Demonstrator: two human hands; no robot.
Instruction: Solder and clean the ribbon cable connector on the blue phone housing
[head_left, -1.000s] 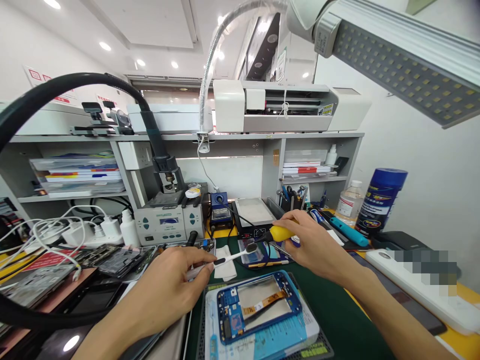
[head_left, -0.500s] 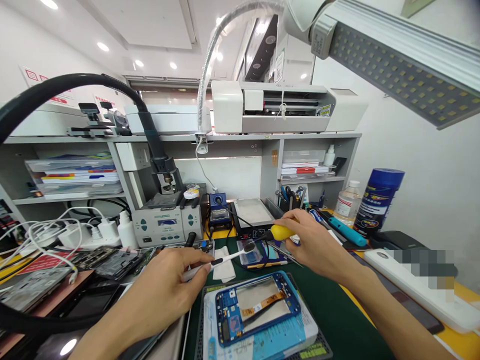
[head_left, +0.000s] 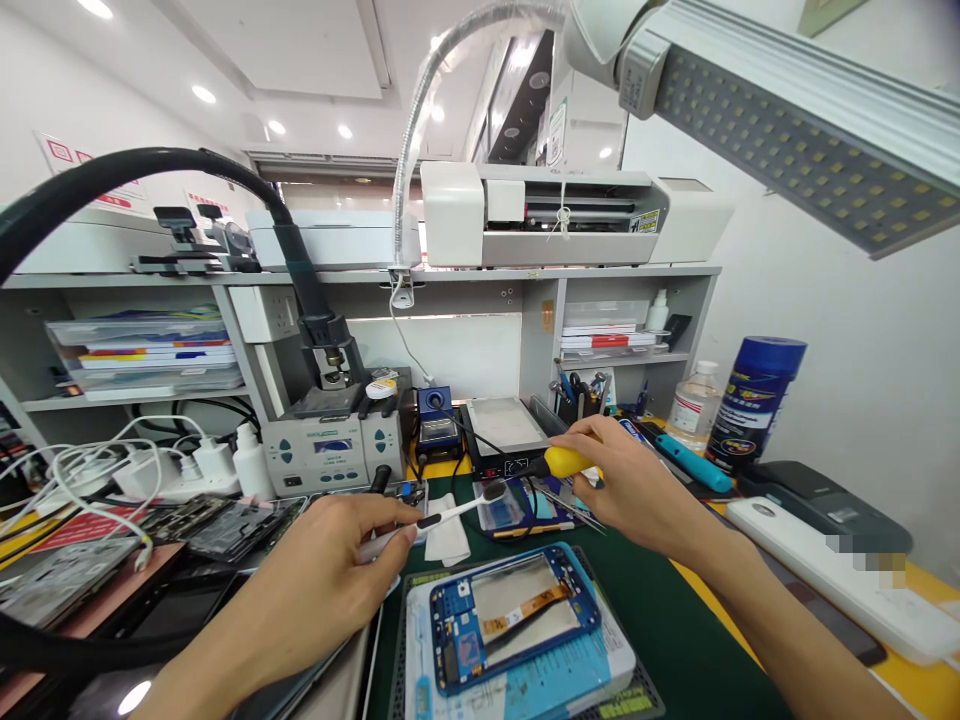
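My left hand [head_left: 334, 560] pinches the handle of a white toothbrush [head_left: 456, 512], its dark-bristled head pointing right. My right hand [head_left: 626, 485] is closed around a yellow tool [head_left: 566, 461] with a black front part. The tool's front comes very close to the brush head; whether they touch I cannot tell. Below both hands lies a blue phone frame [head_left: 456, 640] with an orange flex cable [head_left: 529, 610] across its opening. The frame rests on a white and light-blue box [head_left: 555, 690].
A white tissue [head_left: 448, 540] and tweezers [head_left: 574, 508] lie beyond the phone frame. Phone parts [head_left: 232, 530] crowd the left side. A blue-capped spray can [head_left: 757, 405] and a clear bottle [head_left: 691, 405] stand right. A lamp [head_left: 810, 140] hangs overhead.
My left hand has drawn slightly left and the toothbrush with it. The brush head sits a little further left. My right hand and the yellow tool have barely moved.
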